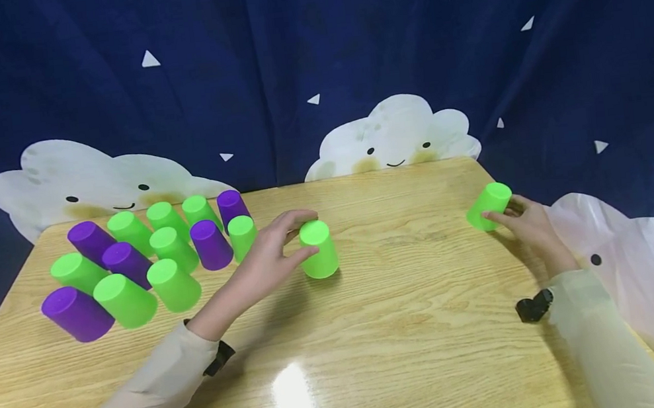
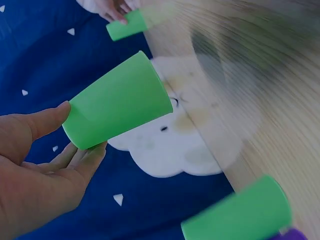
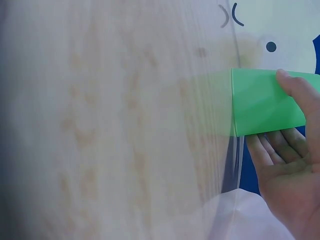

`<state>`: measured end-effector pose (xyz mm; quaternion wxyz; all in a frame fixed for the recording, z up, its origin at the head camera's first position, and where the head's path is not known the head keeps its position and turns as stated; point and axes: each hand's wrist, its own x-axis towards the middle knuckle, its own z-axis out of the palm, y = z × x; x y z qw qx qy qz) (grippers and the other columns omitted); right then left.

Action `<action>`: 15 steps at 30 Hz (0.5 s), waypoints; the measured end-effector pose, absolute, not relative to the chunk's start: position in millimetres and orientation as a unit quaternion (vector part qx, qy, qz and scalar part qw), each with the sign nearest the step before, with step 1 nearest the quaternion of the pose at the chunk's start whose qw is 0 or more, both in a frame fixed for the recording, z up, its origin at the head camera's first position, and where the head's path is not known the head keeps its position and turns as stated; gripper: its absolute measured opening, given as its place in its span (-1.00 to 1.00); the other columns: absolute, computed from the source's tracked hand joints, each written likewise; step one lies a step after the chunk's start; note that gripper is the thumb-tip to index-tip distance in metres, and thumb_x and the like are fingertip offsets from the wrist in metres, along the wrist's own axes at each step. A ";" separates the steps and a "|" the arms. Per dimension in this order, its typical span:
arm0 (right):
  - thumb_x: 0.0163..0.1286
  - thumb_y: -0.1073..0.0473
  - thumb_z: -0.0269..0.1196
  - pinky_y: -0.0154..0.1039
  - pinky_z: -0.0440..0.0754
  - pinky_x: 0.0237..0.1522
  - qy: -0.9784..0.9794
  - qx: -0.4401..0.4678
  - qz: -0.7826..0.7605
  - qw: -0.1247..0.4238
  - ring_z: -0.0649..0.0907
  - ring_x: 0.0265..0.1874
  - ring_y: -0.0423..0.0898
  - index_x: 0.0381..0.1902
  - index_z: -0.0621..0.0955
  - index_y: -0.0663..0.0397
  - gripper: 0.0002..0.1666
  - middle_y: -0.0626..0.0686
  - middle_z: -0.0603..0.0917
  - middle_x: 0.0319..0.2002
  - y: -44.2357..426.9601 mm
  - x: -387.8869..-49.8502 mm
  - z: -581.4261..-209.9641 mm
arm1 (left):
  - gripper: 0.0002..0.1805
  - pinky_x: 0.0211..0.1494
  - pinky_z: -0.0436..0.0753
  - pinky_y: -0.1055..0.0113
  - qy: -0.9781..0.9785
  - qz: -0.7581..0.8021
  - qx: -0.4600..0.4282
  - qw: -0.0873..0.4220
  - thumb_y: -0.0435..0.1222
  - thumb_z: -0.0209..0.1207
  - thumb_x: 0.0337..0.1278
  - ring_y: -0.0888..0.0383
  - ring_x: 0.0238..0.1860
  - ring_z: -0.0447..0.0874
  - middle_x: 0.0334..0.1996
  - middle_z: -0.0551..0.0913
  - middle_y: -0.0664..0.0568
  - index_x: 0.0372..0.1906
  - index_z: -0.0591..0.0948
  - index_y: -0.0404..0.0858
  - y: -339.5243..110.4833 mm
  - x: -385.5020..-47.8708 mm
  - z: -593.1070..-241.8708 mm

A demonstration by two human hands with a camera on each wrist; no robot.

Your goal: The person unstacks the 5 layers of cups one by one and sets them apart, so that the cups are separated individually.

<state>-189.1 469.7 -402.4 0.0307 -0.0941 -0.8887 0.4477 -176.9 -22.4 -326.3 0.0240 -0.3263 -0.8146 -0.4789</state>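
Note:
My left hand [image 1: 273, 257] pinches an upside-down green cup [image 1: 319, 253] near its narrow upper end, between thumb and fingers. Over to the right, my right hand [image 1: 528, 228] holds another upside-down green cup [image 1: 488, 208] at the table's right edge. The left wrist view shows the thumb on one side of the green cup [image 2: 117, 102] and fingertips beneath it. In the right wrist view, the thumb lies against the side of the green cup [image 3: 265, 102], with fingers opposite. Whether either held cup's rim touches the tabletop, I cannot tell.
Several upside-down cups stand in rows on the table's left, including a purple cup [image 1: 78, 314] and a green cup [image 1: 126, 301] at the front. The nearest to my left hand is a green cup [image 1: 242, 236]. A dark blue curtain [image 1: 265, 71] hangs behind the wooden table [image 1: 400, 329].

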 end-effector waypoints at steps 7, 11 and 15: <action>0.35 -0.16 0.28 0.24 0.26 0.33 -0.886 -0.092 0.453 0.035 0.24 0.37 0.37 0.48 0.12 0.37 0.04 0.43 0.23 0.39 469.6 -188.8 -403.4 | -0.47 0.26 0.52 0.18 -0.834 -0.451 -0.313 0.065 -0.54 0.31 0.09 -0.12 0.19 0.53 0.14 0.55 -0.25 0.20 0.46 -0.47 -66.8 -171.4 -331.9; 0.35 -0.17 0.28 0.23 0.28 0.33 -0.886 -0.093 0.452 0.036 0.26 0.36 0.36 0.48 0.12 0.36 0.03 0.42 0.25 0.38 470.8 -189.4 -404.8 | -0.47 0.19 0.56 0.13 -0.847 -0.433 -0.295 0.091 -0.57 0.32 0.06 -0.17 0.16 0.55 0.11 0.56 -0.28 0.19 0.46 -0.49 -92.2 -170.8 -336.4; 0.36 -0.15 0.28 0.23 0.27 0.33 -0.885 -0.091 0.455 0.033 0.26 0.36 0.36 0.49 0.12 0.34 0.02 0.41 0.25 0.38 471.2 -190.3 -406.1 | -0.48 0.15 0.58 0.05 -0.869 -0.409 -0.264 0.094 -0.54 0.29 0.12 -0.19 0.11 0.57 0.11 0.54 -0.29 0.21 0.45 -0.47 -114.6 -167.2 -336.4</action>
